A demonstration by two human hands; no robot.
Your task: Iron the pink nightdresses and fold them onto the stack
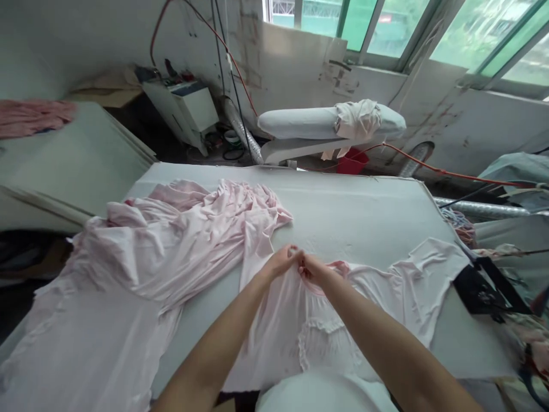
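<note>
A pale pink garment (278, 326) with a ruffled front piece lies spread over the padded table (343, 217). Its darker pink neckline (339, 266) curves beneath my right forearm. My left hand (283, 261) is closed, its fingers pinching the garment's upper edge beside the neckline. Right against it, my right hand (312, 269) is also closed on the edge, fingers curled in. The fingertips meet, and the bit of cloth between them is mostly hidden. One sleeve (437, 257) stretches out to the right.
More pale pink garments (189, 234) lie heaped on the table's left and hang over its front. A padded pressing arm (300, 123) with crumpled cloth stands behind the far edge. A black box-like object (482, 289) sits at the right edge. An orange hose (446, 170) crosses behind.
</note>
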